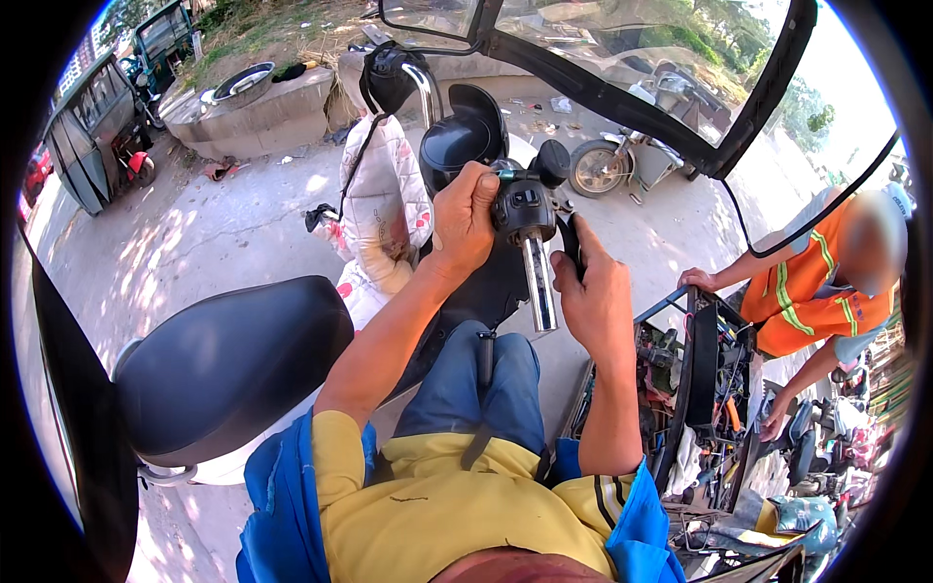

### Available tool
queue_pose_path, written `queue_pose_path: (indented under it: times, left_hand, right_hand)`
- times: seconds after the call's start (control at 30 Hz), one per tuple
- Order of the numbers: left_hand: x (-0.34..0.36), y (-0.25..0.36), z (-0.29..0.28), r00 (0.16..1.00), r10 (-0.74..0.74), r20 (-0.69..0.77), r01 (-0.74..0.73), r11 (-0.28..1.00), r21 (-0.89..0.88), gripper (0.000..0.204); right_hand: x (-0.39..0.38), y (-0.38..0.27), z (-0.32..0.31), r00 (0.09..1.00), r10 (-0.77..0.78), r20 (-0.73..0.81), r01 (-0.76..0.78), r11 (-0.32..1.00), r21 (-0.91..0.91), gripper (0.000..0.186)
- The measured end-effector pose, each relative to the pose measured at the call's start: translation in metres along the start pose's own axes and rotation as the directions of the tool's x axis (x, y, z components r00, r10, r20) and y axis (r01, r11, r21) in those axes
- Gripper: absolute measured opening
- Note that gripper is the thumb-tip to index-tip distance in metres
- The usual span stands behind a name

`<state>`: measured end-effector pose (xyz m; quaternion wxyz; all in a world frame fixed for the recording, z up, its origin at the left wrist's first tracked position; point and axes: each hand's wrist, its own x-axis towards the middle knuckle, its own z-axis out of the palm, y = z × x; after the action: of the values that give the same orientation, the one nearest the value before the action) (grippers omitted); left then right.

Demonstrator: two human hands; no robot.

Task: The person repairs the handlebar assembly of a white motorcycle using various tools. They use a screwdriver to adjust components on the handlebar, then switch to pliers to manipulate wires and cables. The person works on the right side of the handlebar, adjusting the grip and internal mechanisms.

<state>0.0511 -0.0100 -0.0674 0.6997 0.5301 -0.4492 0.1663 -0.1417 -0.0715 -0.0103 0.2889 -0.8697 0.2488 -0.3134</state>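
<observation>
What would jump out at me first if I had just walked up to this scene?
Probably the bare chrome handlebar end near the centre, with the person's left hand and right hand on either side of its black switch housing. Next, likely the big black seat at left, and the bright orange vest on another person at right, beside an open box of jumbled odds and ends.

Small pale markings sit on the black handlebar switch housing (pixel 526 199), too tiny to read; a line of lettering runs along the pale quilted cover (pixel 384 199), its letters too small to make out. At right, the orange reflective vest (pixel 792 282) bears faint dark marks on its front, likewise illegible.
</observation>
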Motion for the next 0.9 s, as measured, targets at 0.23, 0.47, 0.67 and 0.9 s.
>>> queue_pose_path:
  times: [0.23, 0.47, 0.67, 0.9]
  left_hand:
    - [0.02, -0.054, 0.001, 0.892, 0.452, 0.0, -0.452, 0.892, 0.031, 0.019]
    - [-0.005, -0.018, 0.002, 0.986, -0.104, -0.133, 0.083, 0.984, -0.155, 0.036]
    - [0.0, 0.016, -0.002, 0.985, -0.162, -0.051, 0.167, 0.98, 0.106, 0.037]
    - [-0.001, 0.023, -0.013, 0.931, -0.366, 0.013, 0.36, 0.921, 0.148, 0.04]
  right_hand:
    - [0.002, 0.007, 0.005, 0.998, -0.058, -0.016, 0.059, 0.998, 0.019, 0.048]
    - [0.003, -0.001, -0.002, 0.999, 0.023, 0.022, -0.025, 0.995, 0.1, 0.048]
    - [0.004, 0.01, 0.002, 1.0, -0.003, 0.012, 0.001, 0.992, 0.124, 0.049]
    - [0.001, 0.005, -0.004, 1.0, -0.023, 0.016, 0.021, 0.993, 0.114, 0.05]
